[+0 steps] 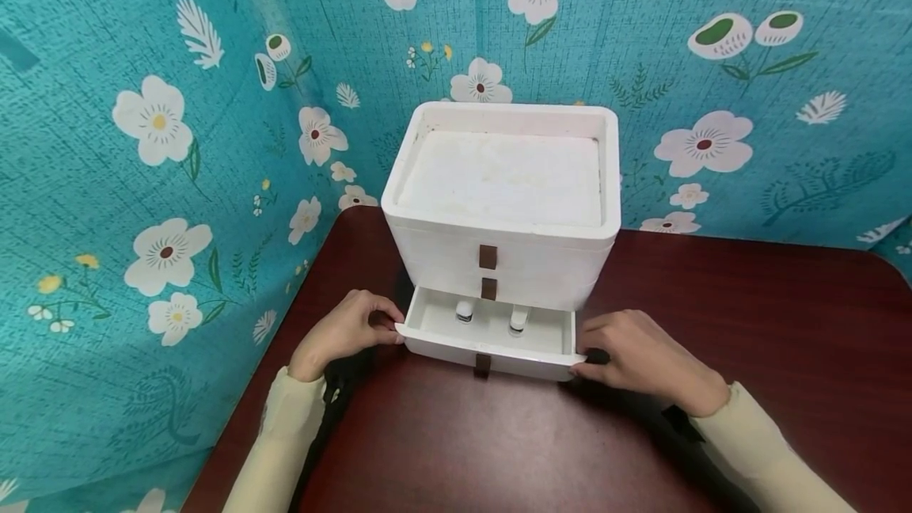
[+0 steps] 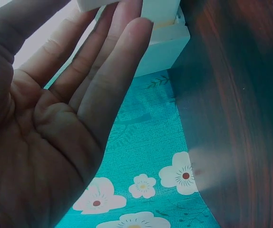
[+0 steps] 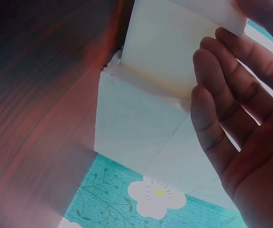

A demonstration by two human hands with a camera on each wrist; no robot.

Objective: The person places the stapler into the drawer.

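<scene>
A white drawer cabinet (image 1: 502, 264) with brown pull tabs stands on the table. Its bottom drawer (image 1: 442, 344) is pulled out toward me, and two small white objects, one of them a white piece (image 1: 465, 309) and the other a longer white piece (image 1: 518, 318), lie inside. My left hand (image 1: 351, 331) pinches the left front corner of this drawer between thumb and fingers. At the right front corner, my right hand (image 1: 637, 355) pinches the drawer front, thumb in front and fingers behind. Both wrist views show the fingers along the drawer's ends.
The cabinet's top is a shallow tray with a raised rim (image 1: 502, 230). Dark red wooden table (image 1: 513, 442) extends in front and to the right. Teal flowered cloth (image 1: 235, 180) hangs close behind and along the left side.
</scene>
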